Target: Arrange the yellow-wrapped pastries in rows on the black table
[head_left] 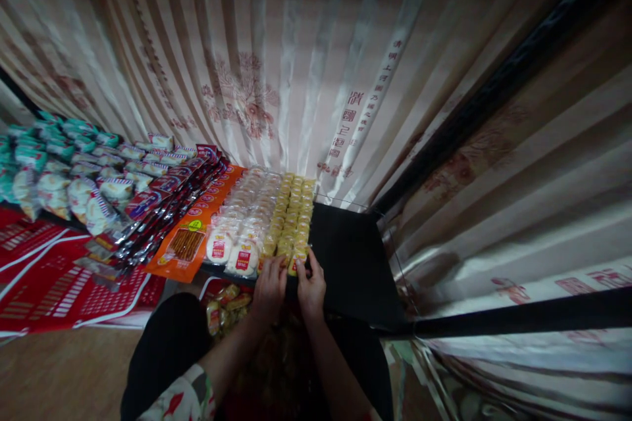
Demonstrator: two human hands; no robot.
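Note:
Rows of small yellow-wrapped snack packets (291,214) stand on a black shelf (353,263) in front of me. My left hand (270,286) is at the near end of the left yellow row, its fingers closed on a front packet. Beside it, my right hand (312,286) grips the front yellow packet (297,262) of the right row between thumb and fingers. Left of the yellow rows are two rows of clear-wrapped round white biscuits (243,258) with red labels. Part of the front packets is hidden by my fingers.
An orange snack bag (186,243), a stack of dark red packets (162,200), white packets (81,197) and green packets (32,154) line the shelf leftward. Red baskets (34,283) sit below. Loose yellow packets (224,309) lie between my knees. Printed curtains (306,66) hang behind.

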